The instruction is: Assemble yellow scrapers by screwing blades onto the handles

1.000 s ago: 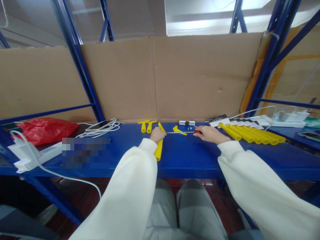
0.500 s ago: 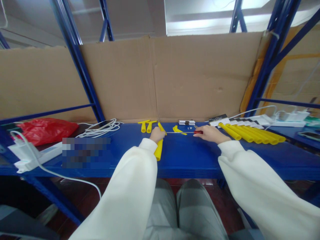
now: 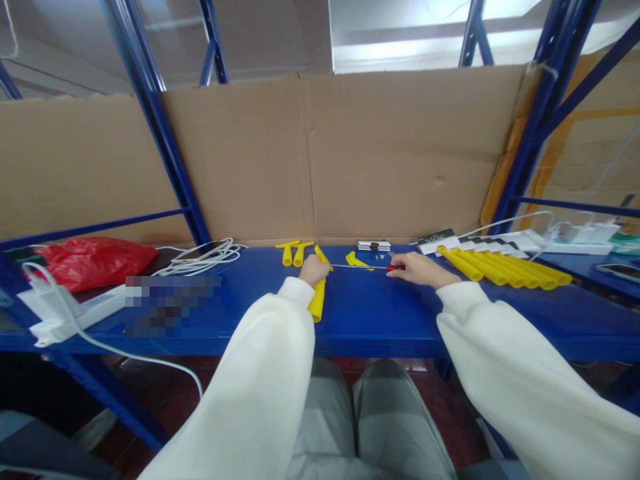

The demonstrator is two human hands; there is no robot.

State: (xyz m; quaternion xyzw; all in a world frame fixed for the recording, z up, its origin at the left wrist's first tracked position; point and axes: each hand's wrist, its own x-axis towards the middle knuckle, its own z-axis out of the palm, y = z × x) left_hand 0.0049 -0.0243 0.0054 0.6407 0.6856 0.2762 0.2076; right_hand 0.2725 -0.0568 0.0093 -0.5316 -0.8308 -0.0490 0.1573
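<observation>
My left hand [image 3: 313, 269] is closed around a yellow plastic piece with a tubular handle [image 3: 317, 305], whose lower end points toward me and whose narrow top shows above my fingers. In my right hand [image 3: 423, 269] is a screwdriver with a red handle [image 3: 397, 267]. Its thin metal shaft runs level to the left, and the tip meets the yellow piece beside my left fingers; the exact contact is too small to make out. Between my hands, just behind the shaft, lie loose yellow parts [image 3: 353, 259]. Several tiny metal bits [image 3: 381, 257], perhaps screws, are near my right fingertips.
Two yellow T-shaped pieces [image 3: 299, 255] stand behind my left hand. Yellow tubes [image 3: 505, 269] lie in a row at right, near a phone [image 3: 620, 271]. A black-and-white stack [image 3: 374, 246] sits by the cardboard wall [image 3: 400, 153]. Coiled white cable [image 3: 205, 259] and a red bag [image 3: 97, 260] are left.
Both hands stay in nearly the same place. The screwdriver's handle and shaft sit very slightly lower than before.
</observation>
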